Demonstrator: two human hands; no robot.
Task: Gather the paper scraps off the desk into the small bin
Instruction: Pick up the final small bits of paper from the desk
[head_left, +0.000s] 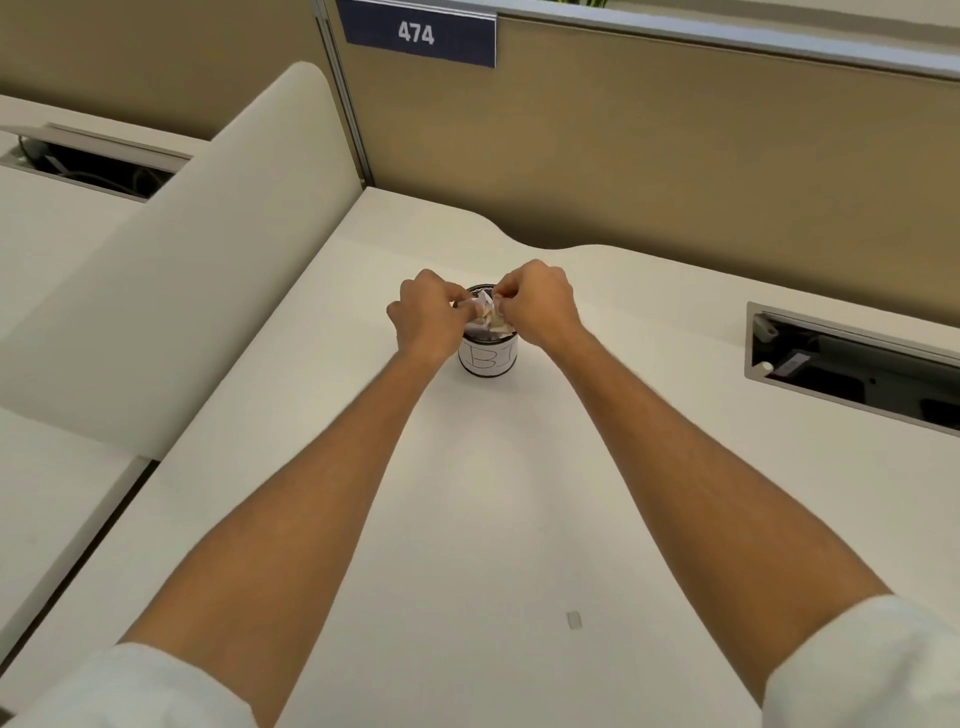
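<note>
A small round bin (487, 358) with a white hand-lettered label stands in the middle of the white desk (467, 493). Crumpled paper scraps (485, 312) in white and tan stick up out of its mouth. My left hand (428, 317) and my right hand (537, 306) meet right above the bin, fingers pinched on the scraps from either side. The bin's rim is mostly hidden by my hands. One tiny pale scrap (574, 620) lies on the desk close to me, between my forearms.
A tan partition (675, 156) with a blue "474" sign (418, 34) backs the desk. An open cable hatch (852, 369) sits at the right. A cream divider (171, 270) borders the left, with a neighbouring desk and another hatch (93, 161) beyond.
</note>
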